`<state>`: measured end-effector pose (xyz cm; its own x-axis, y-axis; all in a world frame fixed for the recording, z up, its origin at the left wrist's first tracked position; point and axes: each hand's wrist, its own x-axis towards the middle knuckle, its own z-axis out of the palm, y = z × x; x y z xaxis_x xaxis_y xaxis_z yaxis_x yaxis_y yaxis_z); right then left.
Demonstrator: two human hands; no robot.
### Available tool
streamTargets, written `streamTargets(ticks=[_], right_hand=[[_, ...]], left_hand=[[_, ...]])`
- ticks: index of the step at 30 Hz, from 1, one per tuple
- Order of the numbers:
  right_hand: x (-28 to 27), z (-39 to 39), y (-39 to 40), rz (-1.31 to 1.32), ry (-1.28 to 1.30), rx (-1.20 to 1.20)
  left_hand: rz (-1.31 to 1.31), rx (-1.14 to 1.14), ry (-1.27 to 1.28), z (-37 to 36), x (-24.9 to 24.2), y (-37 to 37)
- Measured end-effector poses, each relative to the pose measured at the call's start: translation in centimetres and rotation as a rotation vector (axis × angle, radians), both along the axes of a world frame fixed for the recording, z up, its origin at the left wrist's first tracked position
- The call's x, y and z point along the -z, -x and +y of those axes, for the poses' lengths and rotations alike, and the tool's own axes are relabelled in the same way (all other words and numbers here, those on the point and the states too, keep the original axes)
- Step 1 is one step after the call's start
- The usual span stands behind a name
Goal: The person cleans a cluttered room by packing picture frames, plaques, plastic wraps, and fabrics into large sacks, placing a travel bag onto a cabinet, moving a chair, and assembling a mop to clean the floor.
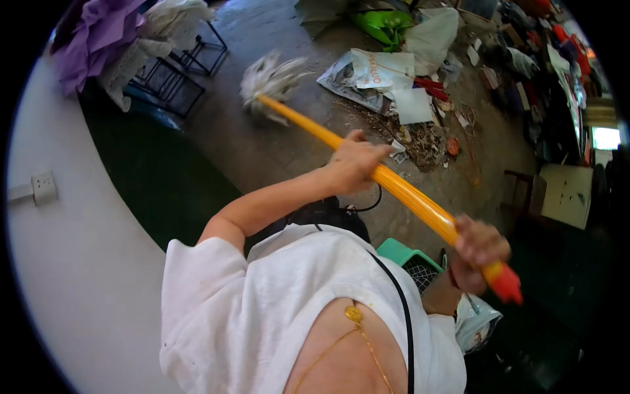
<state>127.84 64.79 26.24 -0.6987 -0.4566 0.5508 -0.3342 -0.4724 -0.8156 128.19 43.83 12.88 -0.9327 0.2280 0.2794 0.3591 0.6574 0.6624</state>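
A mop with a yellow handle (420, 200) slants across the view from upper left to lower right. Its whitish stringy head (270, 82) is blurred and lies at the floor on the far left end. My left hand (357, 161) grips the handle around its middle. Farther down, my right hand (479, 249) is wrapped round the handle close to its red end cap (505, 284) and is smeared by motion. Beyond my left hand, a heap of debris (423, 141) with scraps and dirt lies on the floor.
Plastic bags and sheets (380, 69) and a green bag (387, 26) lie ahead. Black-framed stools (167, 85) with purple cloth (98, 39) stand left, beside a white wall (79, 249). Clutter (525, 65) is piled right. A green basket (400, 253) and plastic bag (476, 322) are near my right side.
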Motion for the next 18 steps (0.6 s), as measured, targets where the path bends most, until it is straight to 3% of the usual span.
streamTargets(ticks=[2,4,7,9,11,13,15,18], right_hand=[[3.5,-0.3,-0.1,-0.205,-0.029,0.141],[8.5,0.3,0.0,-0.396,0.03,0.076],[14.1,2.1,-0.2,-0.469,-0.053,0.007],[15.7,4.4,-0.2,-0.354,-0.065,-0.149],[15.0,6.9,-0.7,-0.315,-0.089,-0.224],[13.7,9.7,-1.0,-0.279,-0.118,-0.295],[12.0,13.0,-0.4,-0.223,-0.181,-0.317],[8.5,17.3,0.2,-0.119,-0.276,-0.339]], left_hand=[[-0.065,-0.081,0.005,0.4,3.4,-0.9],[-0.142,-0.141,0.022,1.2,8.8,-2.5],[-0.316,-0.194,0.052,2.2,15.7,-6.0],[-0.438,-0.228,0.071,3.2,20.4,-8.4],[-0.588,-0.351,0.089,4.3,24.3,-10.7],[-0.711,-0.326,0.101,7.3,24.7,-10.4],[-0.454,-0.234,-0.043,11.1,25.1,-9.5],[-0.335,-0.173,-0.128,16.7,23.8,-6.9]])
